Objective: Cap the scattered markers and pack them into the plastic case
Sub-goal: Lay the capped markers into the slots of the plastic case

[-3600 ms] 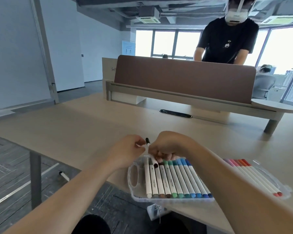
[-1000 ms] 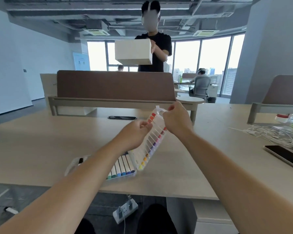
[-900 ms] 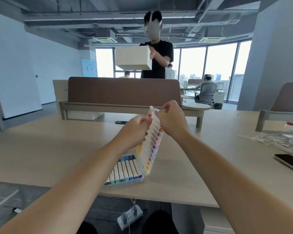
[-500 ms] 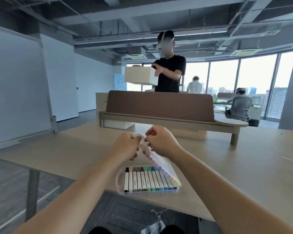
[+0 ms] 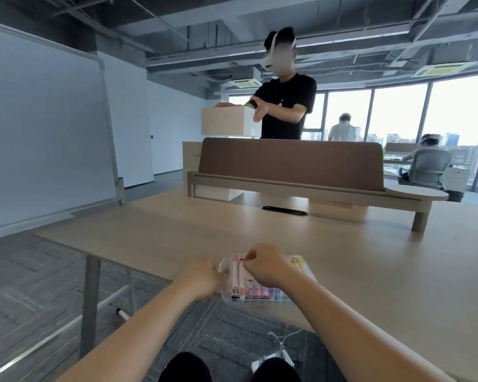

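A wide pale desk [image 5: 177, 230] is seen, and near its front edge a clear plastic case [image 5: 305, 268] is laid flat. The case is filled with a row of markers [image 5: 255, 292], set side by side with their capped ends towards the wearer. Pink, lilac and pale green caps can be made out through the plastic, with a darker one at the left end. The lid appears to be folded down over them, though this is not certain because of blur. The left hand [image 5: 204, 279] is curled against the case's left end and seems to grip it. The right hand [image 5: 265, 264] is placed on top of the case, fingers curled, with thumb and forefinger pinched at its far edge. The case is thus held between and beneath both hands.
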Available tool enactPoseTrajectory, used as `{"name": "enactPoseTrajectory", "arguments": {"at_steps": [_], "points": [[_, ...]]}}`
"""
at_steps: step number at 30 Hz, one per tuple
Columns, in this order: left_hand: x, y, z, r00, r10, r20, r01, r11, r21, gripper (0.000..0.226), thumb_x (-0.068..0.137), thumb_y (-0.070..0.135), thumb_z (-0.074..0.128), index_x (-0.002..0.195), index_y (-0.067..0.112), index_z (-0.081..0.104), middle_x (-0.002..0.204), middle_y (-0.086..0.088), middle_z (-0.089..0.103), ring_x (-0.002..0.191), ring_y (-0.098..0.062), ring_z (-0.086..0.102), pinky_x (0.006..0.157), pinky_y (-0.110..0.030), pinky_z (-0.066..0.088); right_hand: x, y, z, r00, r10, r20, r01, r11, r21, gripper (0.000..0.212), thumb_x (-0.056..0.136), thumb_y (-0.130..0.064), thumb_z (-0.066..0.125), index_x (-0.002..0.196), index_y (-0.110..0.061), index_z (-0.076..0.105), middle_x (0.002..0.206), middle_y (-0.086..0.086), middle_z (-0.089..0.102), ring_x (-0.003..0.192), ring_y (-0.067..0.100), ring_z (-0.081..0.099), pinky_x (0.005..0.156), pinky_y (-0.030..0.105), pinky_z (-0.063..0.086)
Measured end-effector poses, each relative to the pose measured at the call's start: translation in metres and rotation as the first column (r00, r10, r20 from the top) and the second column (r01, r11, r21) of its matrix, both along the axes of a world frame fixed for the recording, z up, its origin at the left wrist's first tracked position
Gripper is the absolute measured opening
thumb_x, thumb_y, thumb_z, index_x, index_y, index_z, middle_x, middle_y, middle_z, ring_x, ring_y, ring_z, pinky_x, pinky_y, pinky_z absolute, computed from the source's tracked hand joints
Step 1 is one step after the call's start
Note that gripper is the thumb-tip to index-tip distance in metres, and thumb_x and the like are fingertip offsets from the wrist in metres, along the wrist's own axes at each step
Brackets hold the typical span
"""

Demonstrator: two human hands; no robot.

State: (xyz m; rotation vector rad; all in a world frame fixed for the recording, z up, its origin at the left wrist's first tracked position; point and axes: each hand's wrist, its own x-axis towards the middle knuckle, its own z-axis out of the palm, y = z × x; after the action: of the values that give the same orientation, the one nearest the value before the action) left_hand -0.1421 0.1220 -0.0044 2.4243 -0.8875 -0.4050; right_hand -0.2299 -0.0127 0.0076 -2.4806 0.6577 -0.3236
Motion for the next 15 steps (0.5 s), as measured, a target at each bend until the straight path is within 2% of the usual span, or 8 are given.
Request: {"name": "enactPoseTrajectory", "arguments": {"at_steps": [3, 6, 8, 11, 13, 15], "points": [[0.002, -0.003, -0.006, 0.998, 0.040, -0.056, -0.041, 0.999, -0.013, 0.039, 0.102, 0.033, 0.047, 0.087, 0.003, 0.066, 0.064, -0.008, 0.067, 0.046, -0.014, 0.061, 0.049, -0.022, 0.054, -0.002, 0.002, -0.003, 1.000, -0.003, -0.014, 0.003, 1.000, 0.005, 0.028, 0.094, -0.015, 0.050, 0.104, 0.001, 0.071, 0.097, 0.019, 0.072, 0.073, 0.023, 0.060, 0.070, 0.038, 0.054], [0.002, -0.013, -0.010, 0.986, 0.114, -0.121, -0.115, 0.993, -0.004, 0.040, 0.102, 0.027, 0.049, 0.077, 0.000, 0.064, 0.064, -0.014, 0.070, 0.044, -0.016, 0.063, 0.053, -0.027, 0.058, -0.005, 0.003, -0.007, 0.999, 0.006, -0.049, -0.008, 0.999, -0.042, 0.026, 0.089, -0.013, 0.048, 0.096, 0.000, 0.071, 0.080, 0.012, 0.065, 0.070, 0.023, 0.056, 0.061, 0.033, 0.045], [0.004, -0.016, -0.011, 0.979, 0.138, -0.149, -0.137, 0.990, 0.015, 0.041, 0.101, 0.029, 0.052, 0.077, -0.001, 0.066, 0.059, -0.011, 0.068, 0.041, -0.014, 0.061, 0.046, -0.025, 0.055, -0.005, 0.003, -0.009, 0.997, 0.022, -0.073, -0.026, 0.998, -0.057, 0.026, 0.087, -0.013, 0.049, 0.095, -0.001, 0.070, 0.083, 0.013, 0.067, 0.072, 0.026, 0.059, 0.062, 0.035, 0.046], [0.003, -0.014, -0.008, 0.957, 0.138, -0.255, -0.155, 0.987, -0.049, 0.036, 0.100, 0.026, 0.053, 0.094, -0.006, 0.068, 0.063, -0.012, 0.065, 0.036, -0.012, 0.054, 0.038, -0.021, 0.045, -0.005, -0.001, -0.004, 0.998, 0.041, -0.053, -0.040, 0.999, 0.014, 0.027, 0.090, -0.014, 0.051, 0.104, 0.000, 0.070, 0.100, 0.018, 0.071, 0.075, 0.021, 0.059, 0.069, 0.035, 0.049], [0.005, -0.013, -0.005, 0.937, 0.148, -0.317, -0.190, 0.976, -0.105, 0.030, 0.100, 0.021, 0.050, 0.100, -0.006, 0.065, 0.060, -0.011, 0.061, 0.035, -0.013, 0.053, 0.036, -0.020, 0.042, -0.004, -0.006, 0.000, 0.999, 0.038, -0.009, -0.038, 0.999, 0.029, 0.020, 0.092, -0.016, 0.053, 0.098, -0.004, 0.068, 0.093, 0.010, 0.070, 0.079, 0.019, 0.062, 0.074, 0.034, 0.051], [0.007, -0.014, -0.001, 0.906, 0.130, -0.404, -0.212, 0.963, -0.164, 0.024, 0.097, 0.012, 0.047, 0.104, -0.006, 0.061, 0.065, -0.012, 0.062, 0.040, -0.015, 0.058, 0.038, -0.021, 0.045, -0.004, -0.009, 0.004, 0.999, 0.037, 0.031, -0.038, 0.999, 0.036, 0.012, 0.094, -0.017, 0.053, 0.091, -0.013, 0.063, 0.084, 0.001, 0.065, 0.075, 0.016, 0.059, 0.071, 0.032, 0.050]]}}
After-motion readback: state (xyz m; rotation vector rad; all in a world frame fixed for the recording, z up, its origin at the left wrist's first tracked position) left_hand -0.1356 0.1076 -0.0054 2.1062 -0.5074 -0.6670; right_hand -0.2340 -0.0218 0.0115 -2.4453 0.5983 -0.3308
